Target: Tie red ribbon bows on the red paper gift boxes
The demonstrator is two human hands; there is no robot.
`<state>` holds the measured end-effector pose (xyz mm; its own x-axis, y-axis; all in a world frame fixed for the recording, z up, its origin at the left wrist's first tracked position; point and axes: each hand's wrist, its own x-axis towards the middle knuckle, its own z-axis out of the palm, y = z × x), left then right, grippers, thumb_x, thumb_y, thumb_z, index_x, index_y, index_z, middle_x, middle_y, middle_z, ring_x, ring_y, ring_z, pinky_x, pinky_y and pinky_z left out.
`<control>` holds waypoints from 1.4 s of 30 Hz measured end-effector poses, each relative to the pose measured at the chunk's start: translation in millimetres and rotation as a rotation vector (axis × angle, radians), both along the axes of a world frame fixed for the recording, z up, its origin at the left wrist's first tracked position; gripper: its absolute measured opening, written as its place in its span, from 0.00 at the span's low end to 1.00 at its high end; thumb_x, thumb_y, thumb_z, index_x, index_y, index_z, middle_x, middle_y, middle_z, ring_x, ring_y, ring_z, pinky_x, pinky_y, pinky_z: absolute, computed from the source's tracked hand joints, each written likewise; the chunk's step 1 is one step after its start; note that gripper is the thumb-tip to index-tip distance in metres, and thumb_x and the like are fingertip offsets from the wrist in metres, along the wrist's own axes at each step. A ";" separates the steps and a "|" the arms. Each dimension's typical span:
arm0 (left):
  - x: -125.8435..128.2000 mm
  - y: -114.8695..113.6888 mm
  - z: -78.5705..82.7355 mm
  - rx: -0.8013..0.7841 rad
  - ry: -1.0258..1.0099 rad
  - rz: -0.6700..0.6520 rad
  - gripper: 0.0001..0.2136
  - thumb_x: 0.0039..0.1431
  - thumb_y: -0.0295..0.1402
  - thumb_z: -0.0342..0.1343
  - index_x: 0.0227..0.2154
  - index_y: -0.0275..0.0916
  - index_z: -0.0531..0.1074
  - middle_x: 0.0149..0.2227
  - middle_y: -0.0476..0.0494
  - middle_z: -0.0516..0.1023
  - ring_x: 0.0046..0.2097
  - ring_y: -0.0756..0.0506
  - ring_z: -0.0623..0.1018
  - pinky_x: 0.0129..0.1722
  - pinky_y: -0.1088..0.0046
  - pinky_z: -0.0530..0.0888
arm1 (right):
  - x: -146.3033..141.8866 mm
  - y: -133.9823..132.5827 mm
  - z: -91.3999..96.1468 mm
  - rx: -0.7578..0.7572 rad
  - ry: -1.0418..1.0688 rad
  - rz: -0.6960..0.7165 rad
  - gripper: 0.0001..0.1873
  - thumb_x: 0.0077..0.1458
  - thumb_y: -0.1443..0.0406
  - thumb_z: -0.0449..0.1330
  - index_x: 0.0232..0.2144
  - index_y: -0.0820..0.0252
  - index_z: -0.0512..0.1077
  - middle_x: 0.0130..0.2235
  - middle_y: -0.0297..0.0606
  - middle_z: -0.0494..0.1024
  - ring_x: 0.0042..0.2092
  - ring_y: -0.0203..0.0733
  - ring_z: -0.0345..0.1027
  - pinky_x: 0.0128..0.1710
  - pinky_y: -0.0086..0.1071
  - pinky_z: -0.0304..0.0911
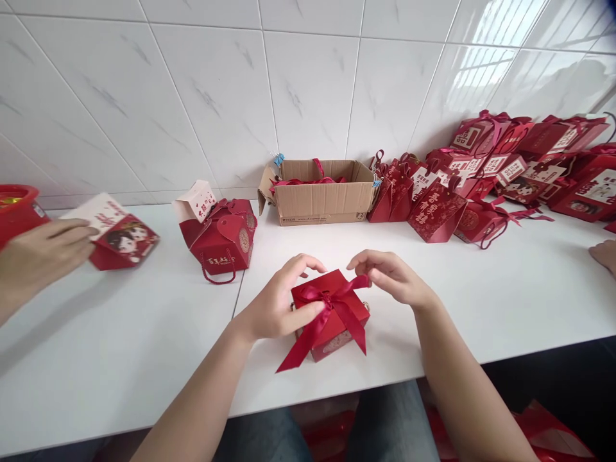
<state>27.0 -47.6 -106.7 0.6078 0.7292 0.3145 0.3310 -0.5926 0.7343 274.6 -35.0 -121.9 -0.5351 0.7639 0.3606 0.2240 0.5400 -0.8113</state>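
Observation:
A small red gift box [337,330] sits on the white table [120,359] right in front of me, tied with a red satin ribbon bow [332,301]. My left hand [279,301] rests on the box's left side, thumb pressing the bow's left loop. My right hand [392,276] pinches the bow's right loop at the box's far right corner. Two ribbon tails hang down over the front of the box.
A red box with a white tag [221,234] stands at back left. An open cardboard carton [320,189] holds ribbons by the wall. Several red gift boxes [505,173] pile up at back right. Another person's hand [38,256] holds a red-white box [118,234] at left; fingers of another hand [604,253] show at right.

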 end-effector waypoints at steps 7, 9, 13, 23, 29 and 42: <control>-17.5 12.1 -1.2 0.093 0.009 0.020 0.15 0.46 0.24 0.49 0.39 0.42 0.63 0.39 0.45 0.68 0.42 0.45 0.69 0.47 0.64 0.68 | -2.1 -1.7 -2.5 0.114 0.022 0.055 0.27 0.52 0.53 0.62 0.52 0.57 0.65 0.43 0.43 0.69 0.39 0.40 0.65 0.38 0.34 0.64; -15.8 12.3 -2.8 0.104 0.022 0.026 0.11 0.47 0.23 0.50 0.35 0.41 0.63 0.36 0.46 0.68 0.39 0.46 0.68 0.44 0.65 0.68 | -7.2 -5.0 0.2 0.162 -0.031 0.082 0.24 0.51 0.62 0.63 0.51 0.56 0.65 0.45 0.43 0.69 0.40 0.41 0.65 0.39 0.35 0.64; -11.8 11.7 -4.5 0.123 -0.036 0.013 0.05 0.51 0.23 0.50 0.29 0.40 0.62 0.32 0.48 0.67 0.36 0.48 0.69 0.40 0.68 0.69 | -13.0 -9.2 3.2 0.145 -0.045 0.098 0.17 0.49 0.72 0.58 0.44 0.57 0.65 0.41 0.40 0.69 0.37 0.38 0.64 0.35 0.33 0.64; -0.1 9.5 -12.3 0.149 -0.199 0.078 0.07 0.54 0.24 0.51 0.24 0.39 0.61 0.28 0.48 0.72 0.33 0.49 0.74 0.35 0.71 0.71 | -15.1 -7.3 2.6 0.138 0.009 0.014 0.03 0.56 0.69 0.58 0.30 0.60 0.70 0.34 0.38 0.72 0.33 0.36 0.64 0.32 0.31 0.61; 0.0 8.1 -16.9 0.276 -0.171 0.214 0.05 0.53 0.24 0.53 0.32 0.40 0.64 0.28 0.52 0.71 0.31 0.51 0.73 0.33 0.75 0.71 | -20.4 -8.5 -3.8 0.079 0.171 -0.020 0.04 0.58 0.66 0.58 0.30 0.60 0.70 0.39 0.41 0.75 0.34 0.35 0.67 0.30 0.30 0.62; -1.5 21.0 -24.5 0.274 -0.251 0.532 0.07 0.54 0.29 0.53 0.36 0.41 0.66 0.23 0.54 0.66 0.29 0.50 0.69 0.36 0.73 0.69 | -31.5 7.0 -22.2 0.262 0.201 -0.389 0.04 0.56 0.64 0.60 0.31 0.58 0.69 0.25 0.32 0.71 0.24 0.32 0.60 0.23 0.28 0.60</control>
